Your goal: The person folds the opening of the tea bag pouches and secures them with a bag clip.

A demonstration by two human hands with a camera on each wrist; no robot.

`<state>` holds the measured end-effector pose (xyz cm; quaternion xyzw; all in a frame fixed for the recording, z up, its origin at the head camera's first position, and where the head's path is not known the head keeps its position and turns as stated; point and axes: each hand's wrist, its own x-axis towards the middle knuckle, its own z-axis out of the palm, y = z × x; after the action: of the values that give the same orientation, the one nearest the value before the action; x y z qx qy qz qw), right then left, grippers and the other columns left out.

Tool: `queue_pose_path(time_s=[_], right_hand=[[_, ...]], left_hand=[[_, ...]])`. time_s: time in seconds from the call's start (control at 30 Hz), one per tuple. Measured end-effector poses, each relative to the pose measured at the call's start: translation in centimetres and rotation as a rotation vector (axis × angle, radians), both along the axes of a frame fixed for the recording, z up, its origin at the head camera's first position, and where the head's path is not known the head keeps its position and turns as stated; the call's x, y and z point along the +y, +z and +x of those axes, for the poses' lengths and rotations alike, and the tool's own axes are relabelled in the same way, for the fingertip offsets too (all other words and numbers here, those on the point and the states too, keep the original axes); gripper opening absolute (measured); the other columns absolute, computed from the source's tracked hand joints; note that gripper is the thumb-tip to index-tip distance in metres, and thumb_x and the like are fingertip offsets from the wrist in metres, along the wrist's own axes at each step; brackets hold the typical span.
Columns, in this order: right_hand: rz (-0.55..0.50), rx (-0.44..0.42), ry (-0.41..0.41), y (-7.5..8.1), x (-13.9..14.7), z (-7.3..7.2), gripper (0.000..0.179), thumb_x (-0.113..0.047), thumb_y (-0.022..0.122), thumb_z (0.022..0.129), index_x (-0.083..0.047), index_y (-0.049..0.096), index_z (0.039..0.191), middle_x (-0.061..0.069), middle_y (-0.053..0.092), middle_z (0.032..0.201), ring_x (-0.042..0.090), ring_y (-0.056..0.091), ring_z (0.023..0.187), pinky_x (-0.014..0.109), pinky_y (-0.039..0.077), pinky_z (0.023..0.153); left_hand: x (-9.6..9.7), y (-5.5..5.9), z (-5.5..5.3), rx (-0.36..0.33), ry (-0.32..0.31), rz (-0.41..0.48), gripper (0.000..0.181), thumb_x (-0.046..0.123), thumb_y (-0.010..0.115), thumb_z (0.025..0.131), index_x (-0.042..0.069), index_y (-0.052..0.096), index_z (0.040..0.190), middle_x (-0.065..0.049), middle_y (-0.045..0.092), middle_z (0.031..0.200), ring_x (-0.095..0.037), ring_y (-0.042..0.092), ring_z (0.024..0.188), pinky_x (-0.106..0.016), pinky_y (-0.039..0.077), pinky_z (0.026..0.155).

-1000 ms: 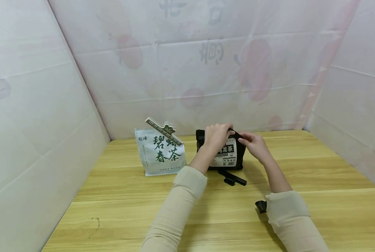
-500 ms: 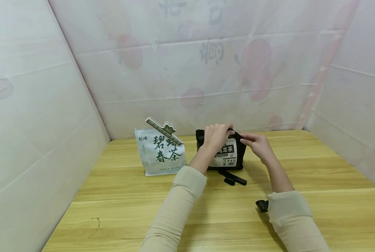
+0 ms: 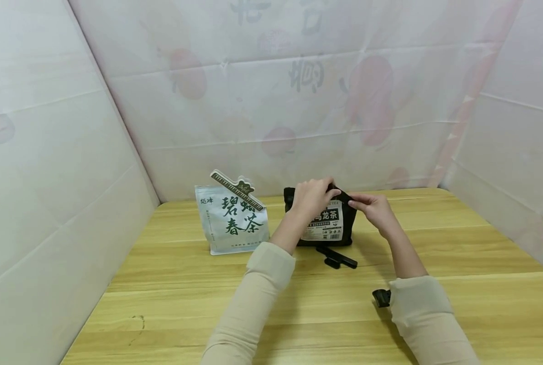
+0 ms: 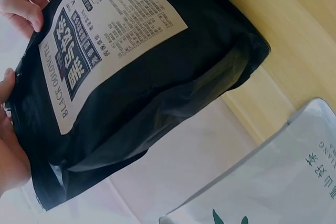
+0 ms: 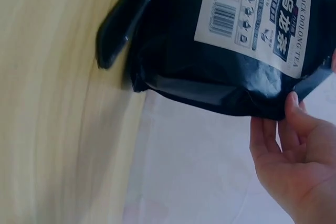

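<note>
A black tea bag (image 3: 322, 228) labelled "Black Oolong Tea" stands upright towards the back of the table. My left hand (image 3: 311, 198) pinches its top edge between thumb and fingers. At the bag's upper right corner, my right hand (image 3: 372, 209) pinches the edge, its thumb on the front and its fingers behind, as the right wrist view shows. The top edge slopes down from the left hand to the right. Just in front of the bag lies a black bag clip (image 3: 337, 257). Part of the bag's front is hidden behind my left hand and wrist.
Left of the black bag stands a pale tea bag (image 3: 234, 230) with green characters; a decorated long clip (image 3: 238, 190) sits slanted across its top. A small black object (image 3: 381, 298) shows beside my right cuff. Pale cloth walls (image 3: 253, 101) enclose the wooden table (image 3: 184, 304).
My left hand has shifted slightly left along the bag's top edge. The right hand and forearm have moved slightly right, still pinching the corner. The bags and the loose clip stay in place.
</note>
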<state>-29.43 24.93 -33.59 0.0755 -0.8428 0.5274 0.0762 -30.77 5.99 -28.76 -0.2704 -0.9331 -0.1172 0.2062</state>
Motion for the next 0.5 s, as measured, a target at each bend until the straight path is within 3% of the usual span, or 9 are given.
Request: queue_pose_path(time_s=[0.27,0.5], right_hand=[[0.066,-0.05,0.084,0.5,1.0,0.4,0.041,-0.018,0.049,0.097,0.008,0.048,0.128,0.028,0.047,0.126,0.04,0.041,0.119,0.052,0.027,0.099],[0.112,-0.015,0.033,0.3,1.3,0.5,0.039,-0.019,0.051,0.096,0.01,0.052,0.123,0.028,0.051,0.122,0.04,0.044,0.116,0.051,0.032,0.096]], left_hand=[[0.1,-0.2,-0.1,0.085,0.017,0.02,0.025,0.043,0.052,0.09,0.025,0.067,0.099,0.011,0.064,0.081,-0.005,0.049,0.059,-0.018,0.035,0.046],[0.5,-0.1,-0.1,0.086,0.059,0.037,0.027,0.043,0.053,0.089,0.025,0.068,0.101,0.011,0.066,0.083,-0.005,0.047,0.052,-0.018,0.033,0.043]])
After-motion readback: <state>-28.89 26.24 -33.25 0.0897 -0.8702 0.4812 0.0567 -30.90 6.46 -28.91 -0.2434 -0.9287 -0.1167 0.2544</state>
